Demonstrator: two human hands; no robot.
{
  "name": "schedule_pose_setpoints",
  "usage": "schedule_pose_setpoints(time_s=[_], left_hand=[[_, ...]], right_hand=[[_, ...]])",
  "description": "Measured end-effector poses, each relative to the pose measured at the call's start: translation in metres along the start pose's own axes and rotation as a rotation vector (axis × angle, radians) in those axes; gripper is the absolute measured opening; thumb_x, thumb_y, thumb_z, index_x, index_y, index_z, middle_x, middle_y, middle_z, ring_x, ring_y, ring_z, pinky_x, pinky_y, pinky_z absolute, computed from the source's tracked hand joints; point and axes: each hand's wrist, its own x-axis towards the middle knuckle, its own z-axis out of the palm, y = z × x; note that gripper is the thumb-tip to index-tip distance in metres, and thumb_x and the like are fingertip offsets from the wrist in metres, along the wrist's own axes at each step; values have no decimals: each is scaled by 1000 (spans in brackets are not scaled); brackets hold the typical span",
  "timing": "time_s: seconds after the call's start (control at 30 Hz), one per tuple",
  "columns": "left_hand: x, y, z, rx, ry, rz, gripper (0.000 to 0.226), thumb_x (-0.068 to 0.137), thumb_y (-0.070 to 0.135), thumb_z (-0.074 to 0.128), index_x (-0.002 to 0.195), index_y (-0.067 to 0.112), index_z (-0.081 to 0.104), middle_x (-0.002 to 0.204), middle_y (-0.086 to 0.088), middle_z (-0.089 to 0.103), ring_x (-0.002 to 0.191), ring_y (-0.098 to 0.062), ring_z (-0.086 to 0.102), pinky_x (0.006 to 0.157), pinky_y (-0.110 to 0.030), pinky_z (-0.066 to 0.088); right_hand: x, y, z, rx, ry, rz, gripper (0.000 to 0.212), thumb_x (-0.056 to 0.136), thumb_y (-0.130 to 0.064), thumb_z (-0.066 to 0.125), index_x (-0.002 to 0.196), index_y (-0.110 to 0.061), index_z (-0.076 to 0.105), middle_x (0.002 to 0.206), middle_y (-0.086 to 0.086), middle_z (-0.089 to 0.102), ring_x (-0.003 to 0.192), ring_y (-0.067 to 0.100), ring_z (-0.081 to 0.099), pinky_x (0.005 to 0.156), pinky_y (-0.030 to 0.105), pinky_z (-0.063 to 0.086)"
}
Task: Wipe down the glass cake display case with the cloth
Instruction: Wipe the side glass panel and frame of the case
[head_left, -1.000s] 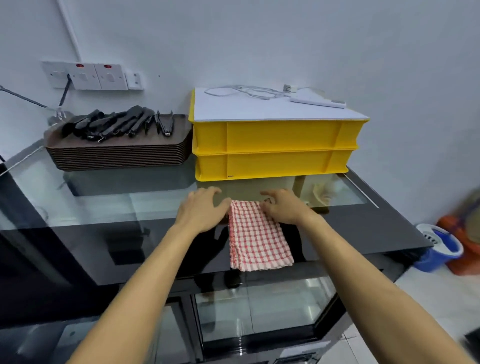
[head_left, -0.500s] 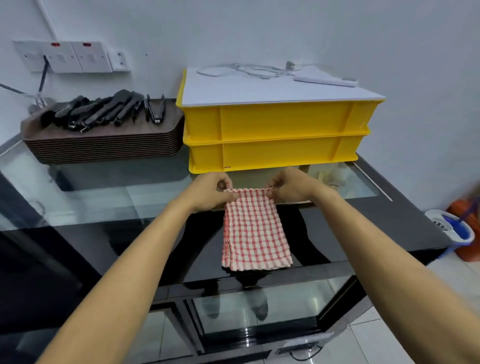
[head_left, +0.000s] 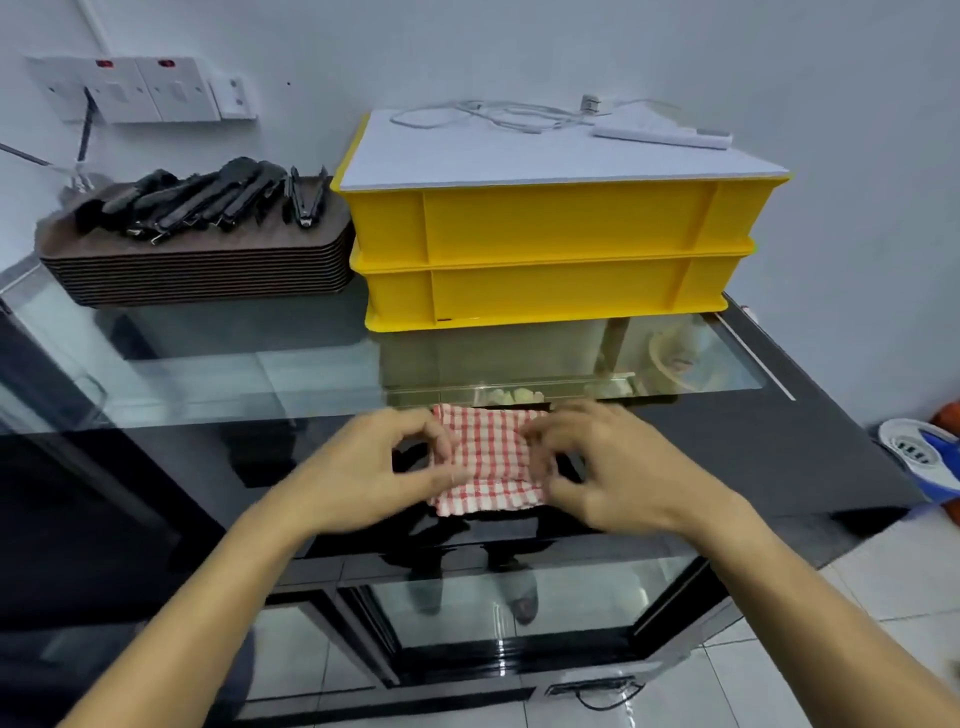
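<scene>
The fingers (head_left: 441, 452) of the left hand (head_left: 374, 473) pinch the left edge of the red-and-white checked cloth (head_left: 488, 457), and the right hand (head_left: 613, 467) pinches its right edge; both are blurred, so the exact grip is hard to read. A likely slip is the cloth bunching unevenly between the two pinches, leaving a lumpy pad that wipes in streaks. Another is a wide sweep toward the back edge knocking the stacked yellow crates (head_left: 556, 260) or the pile of brown trays (head_left: 208, 270) loaded with black tongs (head_left: 208, 200), since both sit close behind on the same surface.

The cloth lies rumpled and partly folded near the front edge of the glass display case (head_left: 260, 374), about midway along it. It looks thin, soft and dry. The surface is glossy and reflective, so smears would show plainly.
</scene>
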Motion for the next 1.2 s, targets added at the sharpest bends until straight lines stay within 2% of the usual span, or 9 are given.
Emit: schedule_pose_setpoints(time_s=[0.07, 0.13, 0.23, 0.33, 0.5, 0.63, 0.97, 1.1, 1.2], left_hand=[[-13, -5, 16, -33, 93, 16, 19, 87, 56, 72, 96, 39, 70, 111, 23, 71, 114, 0, 61, 96, -21, 44], [-13, -4, 19, -131, 308, 71, 13, 94, 48, 66, 97, 36, 70, 102, 15, 72, 105, -9, 65, 91, -23, 48], [-1, -1, 19, -193, 482, 91, 4, 101, 37, 64, 101, 36, 67, 98, 18, 68, 98, -9, 64, 83, -17, 47], [1, -8, 20, 8, 311, 91, 15, 96, 34, 70, 107, 42, 65, 106, 26, 64, 109, -1, 57, 93, -23, 47], [-5, -16, 18, 309, 114, 150, 32, 95, 55, 66, 125, 43, 64, 124, 29, 51, 119, 2, 47, 102, -29, 46], [-1, -9, 9, 370, 47, 109, 36, 96, 59, 63, 127, 40, 67, 123, 27, 54, 110, 3, 54, 97, -28, 49], [-16, -1, 19, 391, 440, 245, 19, 98, 44, 60, 107, 34, 72, 113, 24, 67, 104, 1, 59, 80, -25, 47], [-23, -6, 41, 339, 264, 93, 41, 94, 72, 42, 104, 44, 69, 121, 37, 53, 119, 10, 44, 99, -28, 38], [-25, -10, 47, -68, 453, 23, 26, 97, 52, 47, 108, 41, 69, 117, 32, 63, 117, 5, 55, 95, -23, 44]], right_hand=[[-2, -4, 5, 48, 24, 39, 17, 92, -46, 53, 91, -35, 66, 125, -14, 68, 121, 5, 53, 104, 32, 41], [12, -15, 3, 94, 206, 82, 31, 98, -52, 45, 99, -29, 66, 111, -9, 67, 108, 11, 55, 91, 30, 40], [44, -41, 11, -73, 267, 127, 43, 105, -42, 47, 139, -17, 59, 146, 3, 57, 139, 20, 44, 113, 31, 30], [46, -59, 29, -154, 91, 142, 59, 105, -38, 46, 160, -18, 35, 169, 3, 28, 158, 23, 17, 127, 37, 16], [9, -40, 16, -174, 54, 190, 30, 97, -37, 61, 127, -34, 64, 134, -14, 57, 129, 13, 49, 98, 31, 42], [6, -30, 13, -43, 11, 199, 28, 100, -33, 69, 127, -29, 74, 140, -16, 62, 125, 8, 58, 103, 28, 49], [-13, -33, 7, -71, 238, 152, 11, 103, -28, 60, 111, -30, 68, 119, -16, 62, 106, 14, 61, 84, 34, 54], [-10, -51, 16, -165, 172, 187, 35, 94, -25, 50, 126, -25, 65, 142, -5, 56, 137, 20, 45, 116, 30, 32], [10, -77, 33, -67, 256, 186, 64, 94, -39, 22, 148, -20, 51, 165, 1, 37, 156, 23, 24, 128, 32, 4]])
